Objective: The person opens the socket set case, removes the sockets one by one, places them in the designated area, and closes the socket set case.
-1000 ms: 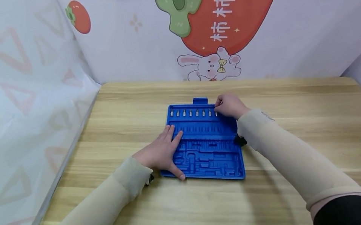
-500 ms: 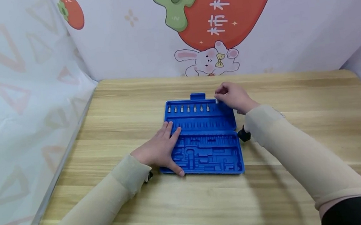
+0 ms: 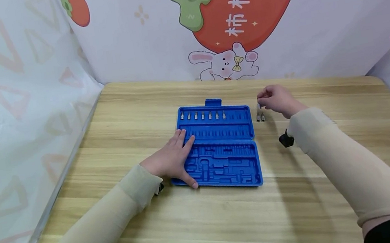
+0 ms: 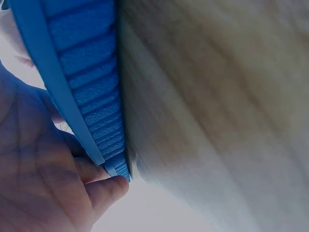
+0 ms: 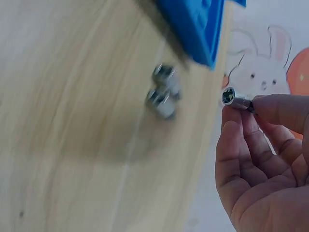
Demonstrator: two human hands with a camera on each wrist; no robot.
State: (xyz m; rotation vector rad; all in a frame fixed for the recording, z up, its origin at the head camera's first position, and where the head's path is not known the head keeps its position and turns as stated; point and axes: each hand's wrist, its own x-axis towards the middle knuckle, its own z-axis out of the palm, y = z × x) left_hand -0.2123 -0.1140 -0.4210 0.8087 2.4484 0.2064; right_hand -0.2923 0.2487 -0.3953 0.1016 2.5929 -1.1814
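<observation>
An open blue plastic tool case (image 3: 219,136) lies flat on the table, and its moulded lower half holds nothing. A row of several silver socket bits (image 3: 203,115) stands in its upper slots. My left hand (image 3: 170,159) rests on the case's left edge with its fingers spread; in the left wrist view, fingers lie along the case's ribbed side (image 4: 99,104). Beyond the case's right side, my right hand (image 3: 280,100) pinches one socket bit (image 5: 234,98) between thumb and fingertips, its hollow end outward. Two more socket bits (image 5: 164,92) stand on the table just below that hand.
The wooden table (image 3: 209,226) reaches back to a white printed cloth (image 3: 133,43). Another cloth (image 3: 26,131) hangs along the left edge. The case's latch tab (image 3: 213,102) sticks out toward the back.
My right hand has taken a socket bit from the right end of the row and moved right, off the case, to above the two loose ones. The left hand stays put.
</observation>
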